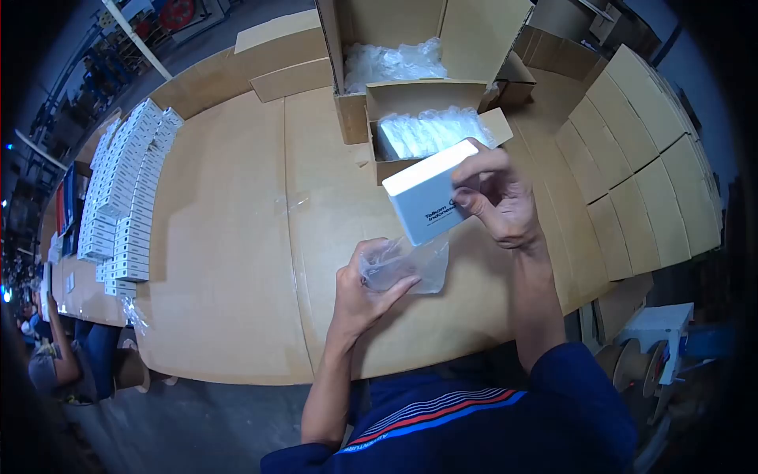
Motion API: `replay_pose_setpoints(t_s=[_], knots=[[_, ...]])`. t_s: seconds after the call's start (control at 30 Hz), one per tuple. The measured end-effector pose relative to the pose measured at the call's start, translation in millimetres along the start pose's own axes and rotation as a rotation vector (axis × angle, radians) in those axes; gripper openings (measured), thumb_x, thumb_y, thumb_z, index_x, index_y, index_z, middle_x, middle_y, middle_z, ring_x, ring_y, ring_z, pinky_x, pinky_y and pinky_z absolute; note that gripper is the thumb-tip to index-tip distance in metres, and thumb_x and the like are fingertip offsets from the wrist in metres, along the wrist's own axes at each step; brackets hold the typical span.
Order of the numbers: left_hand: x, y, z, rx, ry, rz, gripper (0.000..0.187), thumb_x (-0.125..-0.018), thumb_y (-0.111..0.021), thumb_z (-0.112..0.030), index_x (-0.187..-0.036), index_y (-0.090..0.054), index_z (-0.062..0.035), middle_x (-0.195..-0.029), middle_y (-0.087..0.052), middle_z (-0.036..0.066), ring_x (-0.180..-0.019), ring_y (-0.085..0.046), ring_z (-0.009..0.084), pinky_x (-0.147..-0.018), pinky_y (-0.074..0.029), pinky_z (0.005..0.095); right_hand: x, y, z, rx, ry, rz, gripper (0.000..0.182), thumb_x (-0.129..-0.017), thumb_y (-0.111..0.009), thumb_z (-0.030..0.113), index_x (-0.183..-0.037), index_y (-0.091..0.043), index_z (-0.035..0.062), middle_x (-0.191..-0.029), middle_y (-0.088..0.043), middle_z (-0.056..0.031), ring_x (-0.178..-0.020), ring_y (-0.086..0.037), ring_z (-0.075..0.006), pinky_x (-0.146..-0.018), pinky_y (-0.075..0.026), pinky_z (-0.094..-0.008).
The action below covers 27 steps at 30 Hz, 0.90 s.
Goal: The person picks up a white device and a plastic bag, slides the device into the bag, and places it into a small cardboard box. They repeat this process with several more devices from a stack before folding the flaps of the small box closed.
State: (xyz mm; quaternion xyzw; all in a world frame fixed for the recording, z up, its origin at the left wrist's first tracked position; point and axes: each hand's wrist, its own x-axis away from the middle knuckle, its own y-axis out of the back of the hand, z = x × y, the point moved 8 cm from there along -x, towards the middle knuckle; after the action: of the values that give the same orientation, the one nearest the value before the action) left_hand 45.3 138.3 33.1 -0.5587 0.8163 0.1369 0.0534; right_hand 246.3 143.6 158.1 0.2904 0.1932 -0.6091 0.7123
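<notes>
1. I see the cardboard-covered table [221,237] across the middle of the frame.
2. Closed brown cartons [671,197] are stacked at upper right; I cannot judge their contents.
3. The tall open carton [489,39], top centre, holds clear plastic [395,63]; whether that covers anything, I can't tell.
4. Stacked small boxes [126,174] at upper left look unbagged, so I judge that share undone.
5. The small open carton [426,93], just in front of the tall one, holds a row of plastic-wrapped packs [434,133]; I read those as finished.
6. My right hand [505,205], right of centre, pinches one end of the white box between thumb and fingers.
7. My left hand [355,296], lower centre, has its fingers curled round the bag.
8. The white box [414,201] is tilted at centre, its low corner at the clear bag [430,272]. I'd call this one partway; I cannot tell whether that corner is inside.
</notes>
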Motion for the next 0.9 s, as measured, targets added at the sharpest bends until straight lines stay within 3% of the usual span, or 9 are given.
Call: replay_pose_setpoints(t_s=[0.13,0.37,0.4,0.5,0.53,0.67,0.77,0.8,0.9], knots=[[1.0,2.9,-1.5,0.007,0.002,-0.028,0.060,-0.076,-0.094,-0.011,-0.123,-0.059,0.0002,-0.102,-0.077,0.014,-0.097,-0.077,0.0214,-0.086,-0.061,0.0339,-10.5,-5.5,2.9,0.061,-0.034,0.075,0.034,-0.068,-0.056,-0.020,-0.088,-0.073,0.0020,-0.093,-0.061,-0.0061,-0.090,-0.056,-0.0181,-0.075,-0.048,-0.0296],[0.0,1.5,5.9,0.013,0.036,-0.113,0.070,-0.073,-0.096,-0.012,-0.127,-0.054,-0.0005,-0.108,-0.076,0.016,-0.101,-0.075,0.0224,-0.087,-0.062,0.0356,-16.2,-26.0,-2.1,0.030,-0.076,0.271,0.023,-0.073,-0.062,-0.007,-0.089,-0.074,0.0041,-0.094,-0.062,-0.0071,-0.089,-0.058,-0.0194,-0.080,-0.047,-0.0339],[0.2,0.6,2.6,0.026,0.021,-0.133,0.071,-0.073,-0.096,-0.012,-0.128,-0.053,-0.0004,-0.109,-0.075,0.016,-0.101,-0.075,0.0224,-0.088,-0.061,0.0361,-15.0,-31.4,-5.9,0.048,-0.055,0.295,0.018,-0.082,-0.065,0.001,-0.095,-0.076,0.0038,-0.097,-0.063,-0.0074,-0.091,-0.059,-0.0201,-0.084,-0.047,-0.0347],[-1.6,2.8,-3.5,0.049,-0.005,-0.169,0.074,-0.071,-0.097,-0.012,-0.129,-0.051,0.0001,-0.113,-0.074,0.017,-0.104,-0.073,0.0223,-0.091,-0.060,0.0369,-12.0,-45.3,-12.4,-0.018,-0.134,0.207,0.018,-0.091,-0.065,0.009,-0.102,-0.078,0.0012,-0.099,-0.066,-0.0112,-0.093,-0.061,-0.0214,-0.083,-0.049,-0.0339],[-1.8,3.7,0.0,0.048,0.003,-0.164,0.075,-0.071,-0.097,-0.011,-0.129,-0.051,0.0004,-0.115,-0.073,0.016,-0.106,-0.072,0.0219,-0.093,-0.060,0.0369,-8.8,-47.7,-14.9,-0.029,-0.222,0.212,0.028,-0.101,-0.060,0.022,-0.107,-0.077,-0.0004,-0.100,-0.066,-0.0117,-0.096,-0.062,-0.0215,-0.088,-0.049,-0.0347],[-1.4,1.5,7.4,0.264,0.041,-0.109,0.072,-0.078,-0.092,-0.008,-0.134,-0.049,0.0029,-0.126,-0.068,0.015,-0.112,-0.068,0.0192,-0.097,-0.057,0.0356,10.3,-55.2,-37.9,-0.127,-0.347,0.163,0.039,-0.110,-0.048,0.026,-0.122,-0.071,-0.0029,-0.109,-0.069,-0.0108,-0.107,-0.064,-0.0214,-0.097,-0.049,-0.0335],[13.5,-2.1,46.3,0.488,0.202,-0.071,0.061,-0.095,-0.077,-0.012,-0.144,-0.044,0.0040,-0.129,-0.065,0.013,-0.115,-0.066,0.0186,-0.096,-0.056,0.0326,38.4,-57.9,-71.1,-0.308,-0.613,0.026,0.031,-0.109,-0.054,0.020,-0.123,-0.072,-0.0015,-0.119,-0.071,-0.0102,-0.111,-0.064,-0.0163,-0.098,-0.051,-0.0318],[17.7,-5.9,55.2,0.620,0.221,-0.076,0.050,-0.108,-0.057,-0.019,-0.150,-0.042,0.0042,-0.128,-0.065,0.012,-0.116,-0.064,0.0176,-0.097,-0.054,0.0314,45.3,-59.2,-75.1,-0.199,-0.606,0.053,0.031,-0.110,-0.053,0.019,-0.125,-0.070,-0.0015,-0.121,-0.071,-0.0101,-0.113,-0.064,-0.0144,-0.099,-0.051,-0.0308],[31.7,-12.0,70.5,0.649,0.253,-0.155,0.047,-0.112,-0.051,-0.026,-0.148,-0.045,0.0042,-0.128,-0.065,0.011,-0.117,-0.063,0.0167,-0.099,-0.052,0.0309,65.1,-65.0,-69.4,-0.317,-0.580,-0.006,0.040,-0.104,-0.062,0.008,-0.143,-0.055,0.0013,-0.120,-0.070,-0.0102,-0.112,-0.064,-0.0173,-0.100,-0.051,-0.0313]])
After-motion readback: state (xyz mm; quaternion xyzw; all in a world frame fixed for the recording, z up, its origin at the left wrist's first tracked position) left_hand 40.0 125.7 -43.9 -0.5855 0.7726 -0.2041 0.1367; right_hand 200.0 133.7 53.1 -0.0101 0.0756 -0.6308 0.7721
